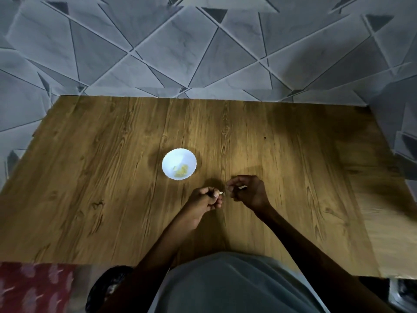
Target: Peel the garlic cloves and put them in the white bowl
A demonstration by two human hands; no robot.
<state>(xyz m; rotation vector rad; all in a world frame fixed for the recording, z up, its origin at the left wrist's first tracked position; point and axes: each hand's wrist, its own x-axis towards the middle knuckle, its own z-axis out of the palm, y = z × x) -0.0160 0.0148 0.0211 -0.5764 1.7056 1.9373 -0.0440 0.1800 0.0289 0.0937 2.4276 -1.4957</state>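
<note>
A small white bowl (169, 159) stands on the wooden table (112, 177), with several pale yellow peeled cloves (181, 171) in its bottom. In front and to the right of the bowl, my left hand (206, 201) pinches a small whitish garlic clove (221, 193) at its fingertips. My right hand (248, 192) is close beside it with curled fingers, holding a pale scrap (242, 188) that looks like garlic skin. The two hands' fingertips nearly meet above the table.
The table sits against a grey patterned wall (203, 53) at the back and right. A red patterned cloth (33, 288) lies below the table's front left edge. My grey-clothed lap (225, 283) is at the front edge.
</note>
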